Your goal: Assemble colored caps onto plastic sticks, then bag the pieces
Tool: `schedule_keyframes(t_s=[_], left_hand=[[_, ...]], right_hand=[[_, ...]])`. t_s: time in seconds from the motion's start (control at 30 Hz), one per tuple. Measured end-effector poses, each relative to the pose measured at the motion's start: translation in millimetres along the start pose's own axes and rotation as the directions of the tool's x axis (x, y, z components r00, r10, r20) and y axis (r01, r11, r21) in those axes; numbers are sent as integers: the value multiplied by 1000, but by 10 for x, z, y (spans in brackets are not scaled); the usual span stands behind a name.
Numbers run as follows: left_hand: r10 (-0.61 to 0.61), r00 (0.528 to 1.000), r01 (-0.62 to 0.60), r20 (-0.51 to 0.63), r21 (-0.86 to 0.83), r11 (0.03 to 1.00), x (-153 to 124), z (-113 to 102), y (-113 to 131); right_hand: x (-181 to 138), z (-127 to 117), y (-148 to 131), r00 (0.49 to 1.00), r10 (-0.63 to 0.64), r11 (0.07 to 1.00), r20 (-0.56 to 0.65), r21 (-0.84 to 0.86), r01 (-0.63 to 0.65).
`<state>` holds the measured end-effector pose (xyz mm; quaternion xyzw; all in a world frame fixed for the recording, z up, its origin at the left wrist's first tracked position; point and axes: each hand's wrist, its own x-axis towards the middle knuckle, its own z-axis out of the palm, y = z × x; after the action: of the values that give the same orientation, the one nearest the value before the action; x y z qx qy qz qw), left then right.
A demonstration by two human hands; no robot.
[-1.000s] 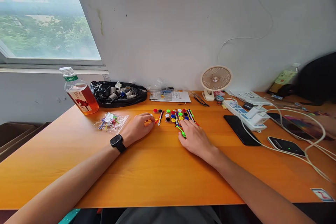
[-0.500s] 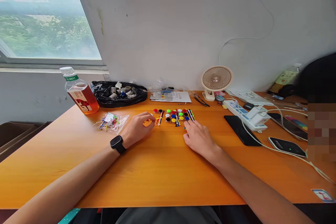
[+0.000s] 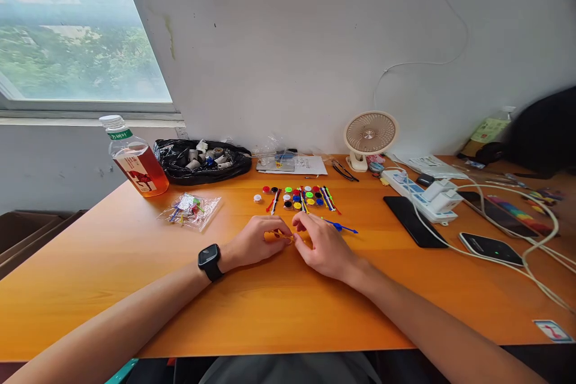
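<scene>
My left hand (image 3: 255,245) and my right hand (image 3: 323,246) meet fingertip to fingertip on the orange desk (image 3: 270,306). Both pinch a small orange-yellow piece (image 3: 287,236) between them. A black watch (image 3: 209,261) is on my left wrist. Just beyond the hands lie rows of small coloured round caps and thin coloured sticks (image 3: 299,198). A blue stick (image 3: 342,227) lies alone to the right of my right hand. A single white cap (image 3: 257,198) sits at the left end of the rows.
A clear bag of coloured pieces (image 3: 191,209), a tea bottle (image 3: 134,157) and a black bag of parts (image 3: 202,159) sit at the left. A small fan (image 3: 369,135), power strip (image 3: 423,193), cables and phones (image 3: 490,248) fill the right.
Both hands pulled back from the rows toward me and came together. The blue stick now lies apart on the right, and a white cap shows where my left hand was.
</scene>
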<state>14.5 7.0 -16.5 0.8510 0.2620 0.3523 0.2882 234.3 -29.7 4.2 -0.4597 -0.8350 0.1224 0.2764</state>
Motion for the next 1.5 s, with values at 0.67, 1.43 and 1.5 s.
schedule_keyframes(t_s=[0.67,1.43,1.5], left_hand=[[-23,1000,23,5,24,999,3,10,-21],[-1,1000,0,9,114,994,17,-15,-34],[-16,1000,13,22,121,993,17,-17,-36]], right_hand=[[34,169,144,985,109,934,134,325,-147],[79,162,211,986,92,937,139,322,-132],[82,163,210,985,95,938,141,319,-136]])
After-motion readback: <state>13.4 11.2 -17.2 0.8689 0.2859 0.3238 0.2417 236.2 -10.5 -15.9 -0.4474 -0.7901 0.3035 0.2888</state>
